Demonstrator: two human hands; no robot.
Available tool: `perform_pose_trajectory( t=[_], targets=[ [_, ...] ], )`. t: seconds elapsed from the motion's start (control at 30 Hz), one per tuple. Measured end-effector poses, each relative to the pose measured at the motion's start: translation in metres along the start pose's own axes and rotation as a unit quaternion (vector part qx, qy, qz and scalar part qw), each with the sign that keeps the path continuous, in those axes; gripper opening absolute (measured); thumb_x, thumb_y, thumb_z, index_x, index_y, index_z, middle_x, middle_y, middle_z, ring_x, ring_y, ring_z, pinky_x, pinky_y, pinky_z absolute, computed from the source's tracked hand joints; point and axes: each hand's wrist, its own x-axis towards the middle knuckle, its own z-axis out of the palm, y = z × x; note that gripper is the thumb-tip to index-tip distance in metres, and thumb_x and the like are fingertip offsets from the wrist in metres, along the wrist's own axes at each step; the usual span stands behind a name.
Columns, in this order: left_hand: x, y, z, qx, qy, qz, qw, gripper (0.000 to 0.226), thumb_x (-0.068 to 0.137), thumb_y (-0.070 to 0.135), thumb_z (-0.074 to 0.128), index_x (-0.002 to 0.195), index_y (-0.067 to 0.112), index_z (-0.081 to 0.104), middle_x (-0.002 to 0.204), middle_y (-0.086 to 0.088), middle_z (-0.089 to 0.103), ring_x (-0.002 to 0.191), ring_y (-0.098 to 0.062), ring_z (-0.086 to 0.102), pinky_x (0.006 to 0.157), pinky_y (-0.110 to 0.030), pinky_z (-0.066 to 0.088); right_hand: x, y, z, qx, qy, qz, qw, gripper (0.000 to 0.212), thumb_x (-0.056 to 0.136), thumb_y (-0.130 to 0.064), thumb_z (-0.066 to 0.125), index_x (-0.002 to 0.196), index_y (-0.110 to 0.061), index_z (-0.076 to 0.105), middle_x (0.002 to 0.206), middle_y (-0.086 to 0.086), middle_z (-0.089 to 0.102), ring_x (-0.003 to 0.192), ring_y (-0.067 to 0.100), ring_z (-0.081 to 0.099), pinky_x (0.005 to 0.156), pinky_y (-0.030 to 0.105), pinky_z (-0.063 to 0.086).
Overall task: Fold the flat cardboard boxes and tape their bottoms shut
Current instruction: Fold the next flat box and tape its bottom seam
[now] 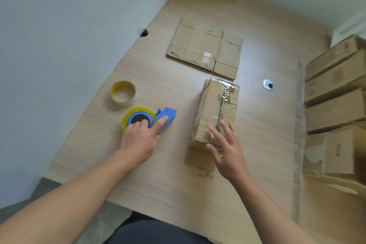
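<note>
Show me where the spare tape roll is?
In the head view the spare tape roll lies at the left of the table, just beyond the blue dispenser that the left hand touches.

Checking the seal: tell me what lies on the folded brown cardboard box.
Clear tape runs along the box's ragged seam; the right hand's straight fingers lie over its near end, covering the seam there.
</note>
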Motion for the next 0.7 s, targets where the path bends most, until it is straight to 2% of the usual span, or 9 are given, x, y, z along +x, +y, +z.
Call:
perform_pose_trajectory(
  t=[0.07, 0.13, 0.2, 0.3, 0.33, 0.4, 0.53, 0.63, 0.7],
  targets=[
    [-0.006, 0.009, -0.014, -0.037, 0.048, -0.009, 0.998, 0.059, 0.093, 0.037, 0.062, 0.148, 0.028, 0.044, 0.124, -0.019, 0.057, 0.110, -0.038, 0.056, 0.092, -0.045, 0.045, -0.005, -0.001, -0.002, 0.029, 0.027, 0.021, 0.999, 0.053, 0.093, -0.027, 0.068, 0.142, -0.029, 0.050, 0.160, -0.006, 0.023, 0.152, 0.020, 0.010, 0.119, 0.034, 0.014],
    [-0.018, 0.025, -0.020, -0.128, 0.118, 0.044, 0.984, 0.049, 0.088, 0.030, 0.068, 0.134, 0.014, 0.060, 0.125, -0.018, 0.061, 0.111, -0.038, 0.059, 0.091, -0.046, 0.050, -0.010, -0.002, -0.004, 0.073, 0.075, 0.072, 0.992, 0.056, 0.092, -0.025, 0.069, 0.144, -0.026, 0.048, 0.159, -0.001, 0.029, 0.149, 0.019, 0.020, 0.118, 0.030, 0.017],
    [-0.029, 0.044, -0.022, -0.260, 0.057, 0.085, 0.960, 0.043, 0.091, 0.034, 0.057, 0.128, 0.012, 0.065, 0.123, -0.007, 0.065, 0.112, -0.027, 0.061, 0.096, -0.038, 0.049, -0.016, -0.001, -0.004, 0.109, 0.130, 0.131, 0.977, 0.056, 0.093, -0.024, 0.067, 0.145, -0.021, 0.047, 0.149, 0.001, 0.039, 0.141, 0.019, 0.033, 0.116, 0.026, 0.022],
    [-0.032, 0.071, -0.012, -0.394, -0.025, 0.037, 0.918, 0.041, 0.098, 0.030, 0.057, 0.134, 0.012, 0.060, 0.135, 0.000, 0.061, 0.125, -0.016, 0.056, 0.107, -0.026, 0.039, -0.024, -0.002, 0.002, 0.177, 0.134, 0.225, 0.949, 0.052, 0.094, -0.028, 0.066, 0.142, -0.018, 0.049, 0.135, 0.001, 0.052, 0.128, 0.019, 0.049, 0.109, 0.036, 0.039],
    [-0.029, 0.079, -0.008, -0.423, -0.037, 0.012, 0.905, 0.043, 0.098, 0.026, 0.059, 0.139, 0.013, 0.056, 0.141, 0.001, 0.056, 0.130, -0.013, 0.051, 0.110, -0.024, 0.035, -0.024, -0.004, 0.004, 0.220, 0.117, 0.253, 0.935, 0.052, 0.095, -0.029, 0.065, 0.143, -0.020, 0.049, 0.133, -0.001, 0.056, 0.125, 0.016, 0.052, 0.106, 0.034, 0.042],
    [-0.020, 0.091, -0.004, -0.487, -0.059, -0.037, 0.871, 0.049, 0.099, 0.021, 0.059, 0.145, 0.013, 0.048, 0.147, 0.004, 0.047, 0.136, -0.006, 0.043, 0.113, -0.017, 0.028, -0.022, -0.009, 0.009, 0.324, 0.073, 0.289, 0.898, 0.056, 0.096, -0.030, 0.063, 0.148, -0.026, 0.043, 0.139, -0.009, 0.055, 0.124, 0.008, 0.054, 0.106, 0.031, 0.043],
    [-0.006, 0.104, 0.004, -0.587, -0.075, -0.119, 0.797, 0.047, 0.101, 0.017, 0.055, 0.147, 0.012, 0.045, 0.151, 0.005, 0.044, 0.135, 0.001, 0.037, 0.113, -0.016, 0.025, -0.015, -0.009, 0.016, 0.393, 0.043, 0.318, 0.862, 0.058, 0.099, -0.032, 0.058, 0.153, -0.032, 0.034, 0.150, -0.012, 0.047, 0.135, 0.010, 0.047, 0.113, 0.045, 0.040],
    [0.000, 0.108, 0.009, -0.612, -0.068, -0.144, 0.775, 0.044, 0.101, 0.018, 0.054, 0.145, 0.015, 0.048, 0.150, 0.008, 0.046, 0.131, 0.004, 0.040, 0.107, -0.013, 0.029, -0.013, -0.007, 0.014, 0.399, 0.059, 0.337, 0.851, 0.056, 0.098, -0.030, 0.061, 0.150, -0.031, 0.040, 0.146, -0.010, 0.052, 0.129, 0.012, 0.053, 0.110, 0.045, 0.043],
    [0.005, 0.113, 0.012, -0.607, -0.067, -0.150, 0.777, 0.047, 0.101, 0.022, 0.054, 0.147, 0.016, 0.047, 0.150, 0.008, 0.046, 0.134, 0.001, 0.040, 0.111, -0.017, 0.030, -0.009, -0.005, 0.013, 0.380, 0.058, 0.338, 0.859, 0.052, 0.097, -0.028, 0.063, 0.147, -0.028, 0.047, 0.139, -0.003, 0.058, 0.122, 0.016, 0.058, 0.107, 0.045, 0.046]
  ],
)
